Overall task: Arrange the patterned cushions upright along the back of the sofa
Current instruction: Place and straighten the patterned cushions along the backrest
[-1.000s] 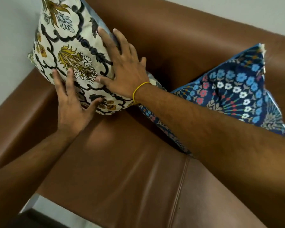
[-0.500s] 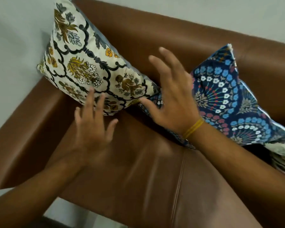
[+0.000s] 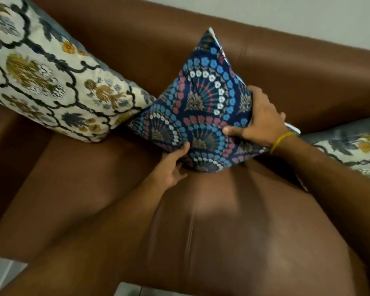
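A dark blue cushion with rings of blue, white and red flowers stands tilted against the brown leather sofa back. My left hand grips its lower edge, thumb on the front. My right hand, with a yellow band on the wrist, clasps its right side. A cream cushion with dark scrollwork and yellow flowers leans in the sofa's left corner, touching the blue one. Another cream patterned cushion lies at the right, partly behind my right arm.
The brown seat stretches in front of the cushions, with a seam down its middle. A pale wall runs behind the sofa back. The left armrest sits under the cream cushion. Light floor shows at the bottom left.
Both hands have left the cream cushion and moved right onto the blue cushion, which they now hold. The view has shifted right, revealing a third cushion.
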